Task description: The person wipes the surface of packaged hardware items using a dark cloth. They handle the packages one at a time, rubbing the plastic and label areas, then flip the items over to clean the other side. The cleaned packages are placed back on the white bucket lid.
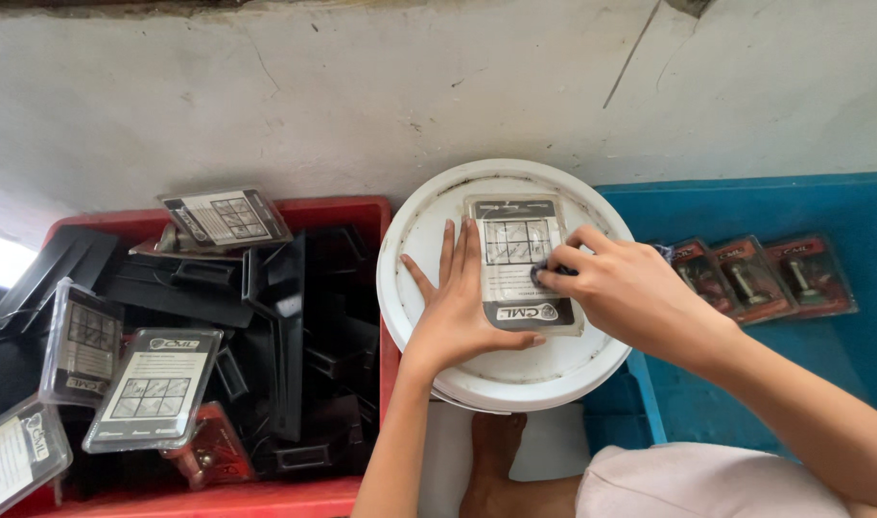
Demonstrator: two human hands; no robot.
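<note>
Against a rough whitewashed wall (pixel 438 86), a red plastic crate (pixel 338 213) on the left, heaped with black plastic parts (pixel 285 326) and several clear flat packets with black-and-white printed cards (pixel 155 384). To the right, a blue surface (pixel 803 374) carrying three red-backed blister packs (pixel 760 278) side by side, well apart from the hands. Between crate and blue surface, a white round bucket lid (pixel 429 317). On the lid's centre, one clear packet with a printed card (pixel 515 240), lying flat. Left hand (pixel 458 307) open, fingers spread, palm pressed on the packet's left edge and the lid. Right hand (pixel 626 293) at the packet's right edge, fingertips pressed together, pinching a small dark object (pixel 539 275); kind unclear.
</note>
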